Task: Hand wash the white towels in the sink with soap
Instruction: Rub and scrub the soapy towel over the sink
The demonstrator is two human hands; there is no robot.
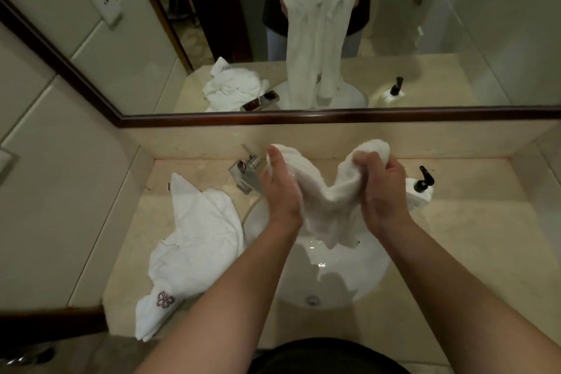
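Note:
A wet white towel (326,194) hangs above the round white sink (337,279), stretched between both hands. My left hand (280,188) holds its left end, thumb up against the cloth. My right hand (384,191) grips the bunched right end with curled fingers. The towel's lower part droops toward the basin. A second white towel (194,243) with a purple emblem lies crumpled on the counter left of the sink. A white soap dispenser (420,188) with a black pump stands behind my right hand.
A chrome faucet (246,171) sits at the sink's back left, close to my left hand. The beige stone counter (473,222) runs to walls on both sides. A wood-framed mirror (303,24) above the backsplash reflects the scene.

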